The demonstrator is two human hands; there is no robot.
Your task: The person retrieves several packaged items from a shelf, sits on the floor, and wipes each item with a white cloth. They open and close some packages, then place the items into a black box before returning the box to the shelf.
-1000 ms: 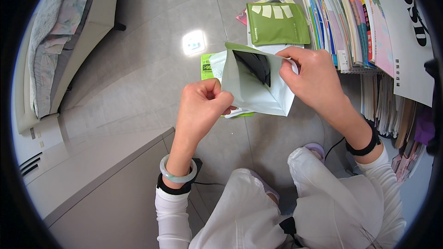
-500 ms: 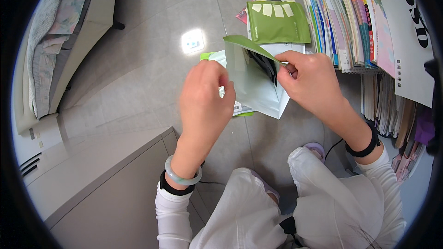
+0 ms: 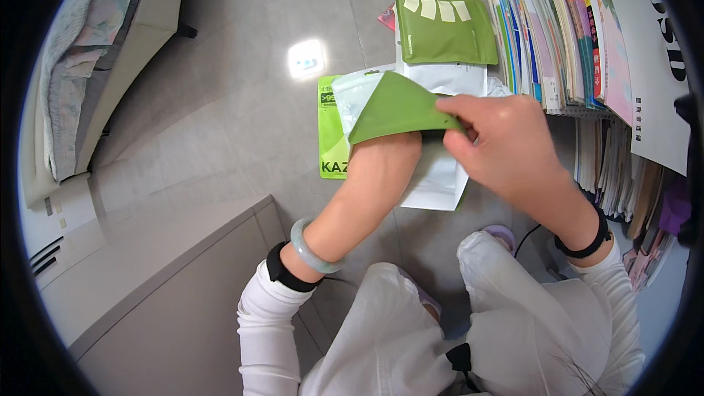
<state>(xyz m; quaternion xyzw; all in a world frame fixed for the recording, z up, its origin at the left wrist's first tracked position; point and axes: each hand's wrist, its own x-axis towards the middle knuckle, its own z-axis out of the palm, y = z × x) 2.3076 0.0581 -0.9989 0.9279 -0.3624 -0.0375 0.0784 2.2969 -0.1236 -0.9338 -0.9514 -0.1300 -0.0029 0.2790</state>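
A green pouch (image 3: 400,106) with a pale silvery lining is held up in front of me, its mouth turned toward me. My right hand (image 3: 499,136) pinches the right edge of the mouth between thumb and fingers. Deep inside the pouch is my left hand (image 3: 385,165), in past the knuckles, so its fingers are hidden. What the pouch contains cannot be seen now. Just left of the pouch a bright green package (image 3: 331,128) and a whitish package (image 3: 359,92) lie on the floor. Farther back lies another olive-green pouch (image 3: 446,40) with pale rectangles along its top.
Books and magazines (image 3: 543,29) stand packed in a rack at the right, beside a large white bag or board (image 3: 660,110). A low cabinet (image 3: 169,271) is at the left, a bed (image 3: 110,66) at the far left. Grey tiles (image 3: 242,117) cover the floor.
My left hand has gone from beside the pouch into its mouth. The pouch has tipped toward me, its green flap folding over, and the black items seen inside are now hidden.
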